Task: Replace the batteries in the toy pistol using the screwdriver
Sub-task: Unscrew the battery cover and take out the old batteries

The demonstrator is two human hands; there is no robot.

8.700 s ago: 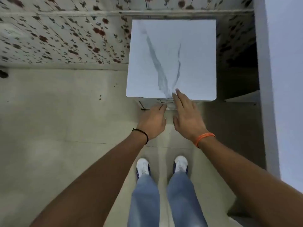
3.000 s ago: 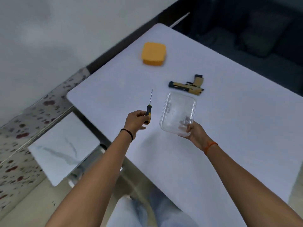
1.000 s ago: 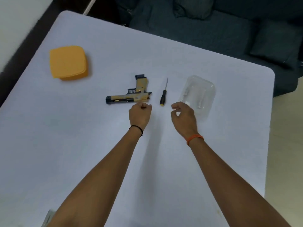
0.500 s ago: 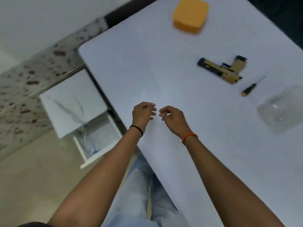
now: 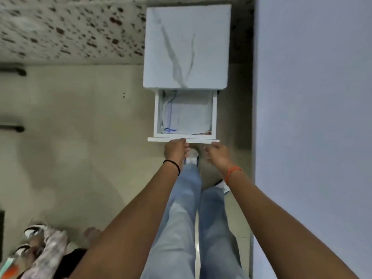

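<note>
Beyond the hands, the cabinet top (image 5: 187, 47) looks smooth, marble-veined; its drawer (image 5: 183, 139) matt white, holding papers (image 5: 189, 115); table (image 5: 312, 97) rightward matt.

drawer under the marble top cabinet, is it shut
No, the drawer is pulled out from the cabinet, with papers visible inside it.

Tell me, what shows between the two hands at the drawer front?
In the head view, a white shoe on the floor shows between the left hand and right hand.
</note>
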